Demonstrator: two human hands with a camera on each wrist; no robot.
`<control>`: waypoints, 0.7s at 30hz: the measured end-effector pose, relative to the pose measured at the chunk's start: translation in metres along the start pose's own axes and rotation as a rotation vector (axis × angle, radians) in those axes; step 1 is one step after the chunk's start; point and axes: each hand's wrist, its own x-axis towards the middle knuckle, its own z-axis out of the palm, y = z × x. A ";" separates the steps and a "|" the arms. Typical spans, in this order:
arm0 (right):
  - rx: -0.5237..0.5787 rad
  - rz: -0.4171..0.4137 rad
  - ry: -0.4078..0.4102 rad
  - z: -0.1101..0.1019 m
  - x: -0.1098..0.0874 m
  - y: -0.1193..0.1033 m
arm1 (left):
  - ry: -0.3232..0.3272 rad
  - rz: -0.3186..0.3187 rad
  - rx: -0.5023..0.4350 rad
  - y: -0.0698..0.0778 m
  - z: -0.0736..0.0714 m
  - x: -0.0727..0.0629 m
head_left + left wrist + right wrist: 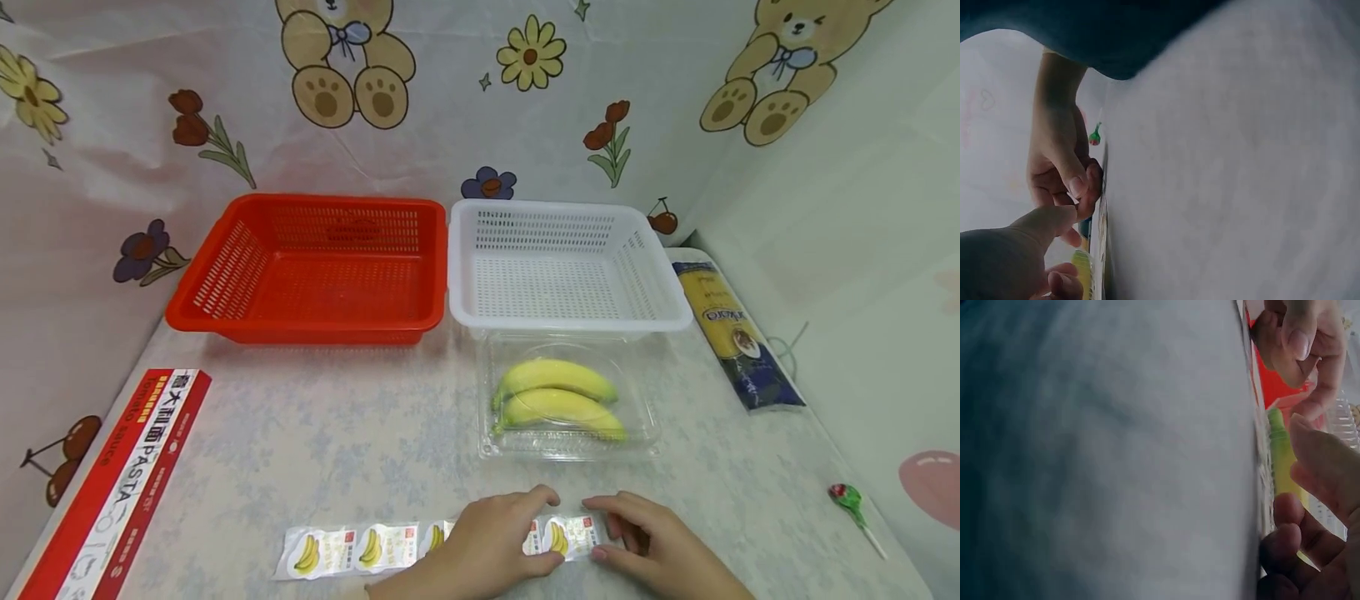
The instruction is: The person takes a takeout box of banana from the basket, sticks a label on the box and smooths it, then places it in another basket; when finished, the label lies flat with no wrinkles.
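Sticker strip: lying nearer you than the clear box. Your left hand: before the box, over the strip, thumb and forefinger apart. Your right hand: before the box's right corner, fingers bent; whether pinching, cannot tell.

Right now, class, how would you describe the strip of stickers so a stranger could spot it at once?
Find the white basket at the back, then come forward past the clear box of two bananas. Nearer the person lies the strip of stickers, partly hidden by the left hand. Unlike the boxed pair, its bananas are flat printed pictures in a row.
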 end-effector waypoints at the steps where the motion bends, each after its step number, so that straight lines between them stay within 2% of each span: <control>1: -0.019 0.005 0.006 0.001 0.001 0.000 | 0.001 0.001 0.014 -0.001 0.002 0.001; 7: -0.115 -0.059 0.043 0.008 0.004 0.001 | 0.043 0.007 0.084 -0.004 0.012 0.003; 13: -0.159 -0.124 0.100 0.013 0.006 0.007 | 0.079 0.030 0.140 -0.005 0.014 0.002; 21: -0.175 -0.146 0.159 0.018 0.007 0.004 | 0.070 0.034 0.127 -0.008 0.015 0.004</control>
